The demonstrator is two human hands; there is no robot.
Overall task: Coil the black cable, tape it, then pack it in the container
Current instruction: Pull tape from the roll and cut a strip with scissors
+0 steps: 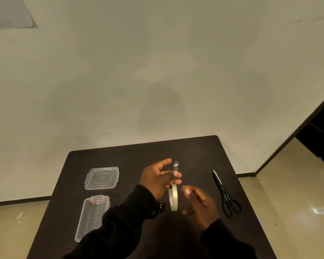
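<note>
Taping stage: left hand (157,179) pinching tape roll (173,198), loose strip end (176,165) raised. Right hand (198,204) loose, empty. Black cable not visible; container (91,217) open, lid (102,178) beside. Packing left.

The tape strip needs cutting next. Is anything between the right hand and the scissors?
Nothing visible. Only bare table lies between the right hand and the scissors, which lie to its right. The left hand holds the tape.
</note>
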